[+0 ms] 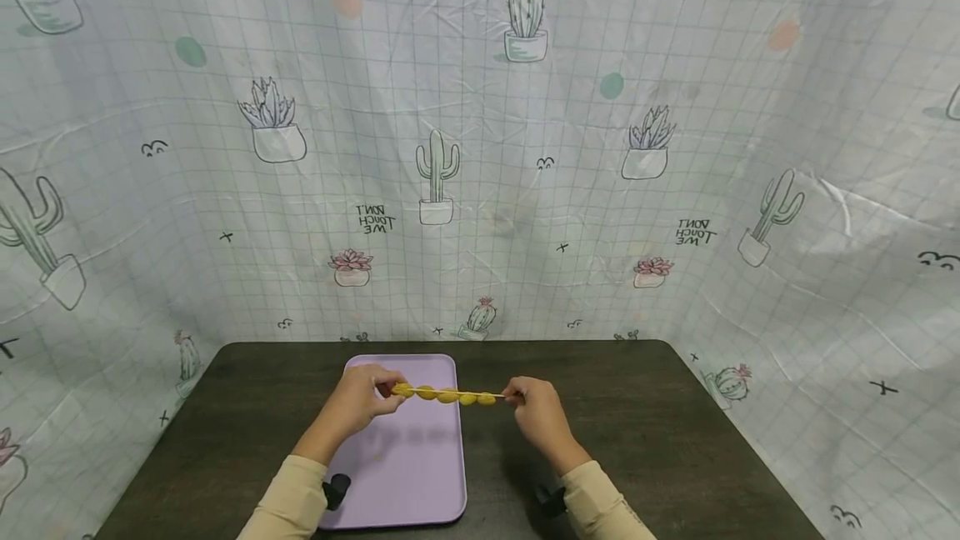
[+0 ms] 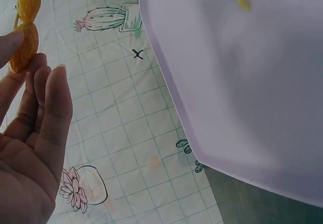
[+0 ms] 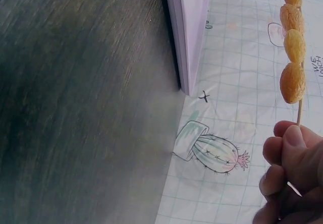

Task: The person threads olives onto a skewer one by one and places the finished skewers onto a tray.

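A skewer of several yellow-orange, oval, wrinkled pieces (image 1: 447, 397) on a thin stick is held level above the table, partly over a tray. My left hand (image 1: 358, 397) pinches the piece at its left end; in the left wrist view, the thumb and a finger press that end piece (image 2: 25, 47) from two sides. At the other end, my right hand (image 1: 542, 419) grips the bare stick between thumb and curled fingers. The right wrist view shows a short length of stick (image 3: 300, 114) between that hand and the nearest piece (image 3: 292, 82).
A lilac rectangular tray (image 1: 412, 477) lies on the dark wooden table (image 1: 637, 432), below the left hand. One small yellow bit (image 2: 245, 4) sits on the tray's surface. Behind and beside the table hangs a pale gridded curtain (image 1: 480, 257) with cactus drawings.
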